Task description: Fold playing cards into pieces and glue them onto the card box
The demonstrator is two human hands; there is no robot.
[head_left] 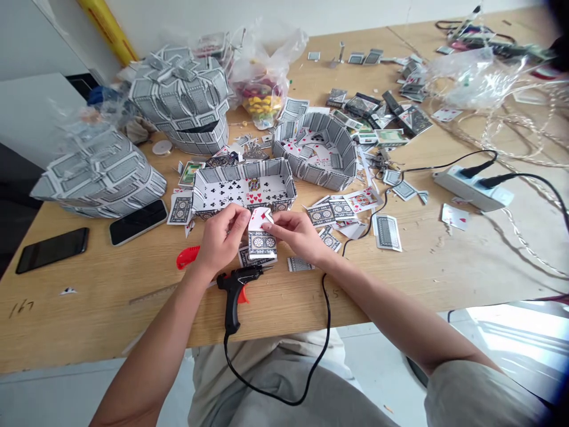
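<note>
Between my hands is a folded playing card, its red diamond face showing at the top and its patterned back below. My right hand pinches its upper right side with thumb and fingers. My left hand is closed in a pinch at its left edge; the fingertips partly hide the contact. Just beyond stands an open box made of cards, its floor lined with card faces. A black glue gun with an orange trigger lies on its side nearer me. Beside my left wrist is a red-handled tool, partly hidden.
A second card box stands behind. Two woven card baskets are at left, near two phones. Loose cards lie at right, with a power strip. The glue gun's cord loops over the table edge.
</note>
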